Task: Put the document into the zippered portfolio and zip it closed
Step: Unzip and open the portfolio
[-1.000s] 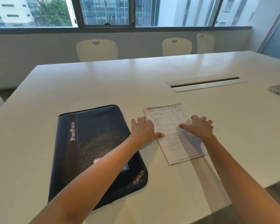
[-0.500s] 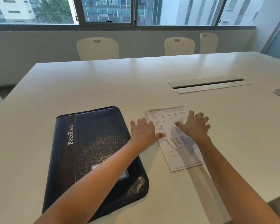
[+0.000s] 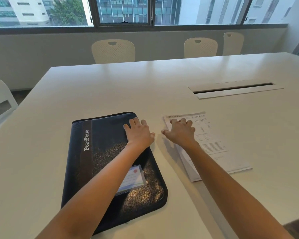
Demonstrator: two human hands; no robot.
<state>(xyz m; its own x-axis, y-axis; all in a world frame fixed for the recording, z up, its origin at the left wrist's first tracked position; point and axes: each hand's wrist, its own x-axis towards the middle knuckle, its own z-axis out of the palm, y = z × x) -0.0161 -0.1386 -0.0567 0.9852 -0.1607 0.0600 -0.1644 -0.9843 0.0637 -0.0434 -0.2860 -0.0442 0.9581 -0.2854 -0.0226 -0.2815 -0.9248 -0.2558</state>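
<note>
The document lies flat on the desk, toward the near edge and just to the right of the portfolio, with a strip of bare desk between them. A second ago both hands were on the paper. Since then the left hand has left the sheet's left edge and crossed to the portfolio. It rests with fingers spread and nearly straight on the cover's far right corner, gripping nothing. The right hand has stayed on the document, near its far left corner. Its fingers are arched with the tips on the page and the thumb is off the paper's left edge. It does not appear to pinch the sheet.

I read this as a turn from the paper to opening the case: one hand pins the sheet while the other looks for the zipper. The portfolio looks closed, lying cover up with its label window toward the near edge. I cannot make out the zipper pull, so where it sits is unknown.

Nothing lies between document and portfolio. A cable slot is set into the desk well beyond the paper, and pale chairs stand along the far edge. The closed zip comes first; the paper cannot go in until it is run open.
</note>
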